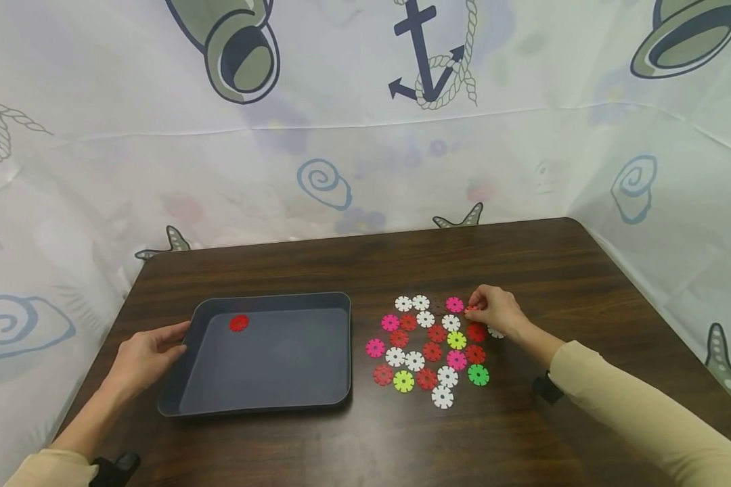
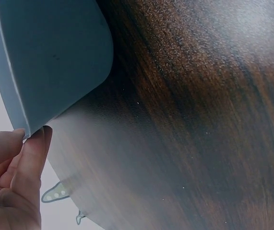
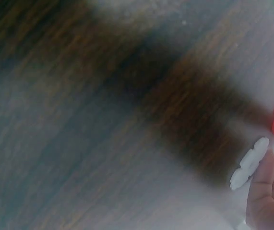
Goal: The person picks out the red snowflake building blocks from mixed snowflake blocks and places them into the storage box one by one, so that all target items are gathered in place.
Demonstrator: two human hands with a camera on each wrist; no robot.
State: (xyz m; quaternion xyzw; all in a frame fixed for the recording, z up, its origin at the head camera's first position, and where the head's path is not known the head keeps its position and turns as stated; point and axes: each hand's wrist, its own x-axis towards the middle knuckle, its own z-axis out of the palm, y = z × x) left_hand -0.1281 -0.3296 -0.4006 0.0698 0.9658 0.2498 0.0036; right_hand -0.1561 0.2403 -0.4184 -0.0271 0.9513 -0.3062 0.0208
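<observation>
My left hand (image 1: 143,358) pinches the left rim of a dark grey tray (image 1: 274,365); in the left wrist view, thumb and fingers meet at the edge of its wall. One red notched disc (image 1: 239,323) lies inside the tray near its back left. Over at the far right of a group of flat, flower-like discs, my right hand (image 1: 498,310) pinches a red disc (image 1: 472,309) between thumb and fingertips. A pink disc (image 1: 454,305) lies just left of those fingertips. Close to the fingers in the right wrist view is a white disc (image 3: 250,164).
Right of the tray, several white, red, pink and yellow discs are spread on the brown wooden table (image 1: 378,446), with a green disc (image 1: 478,375) at the group's right side. A patterned cloth (image 1: 365,169) hangs behind the table and along its sides.
</observation>
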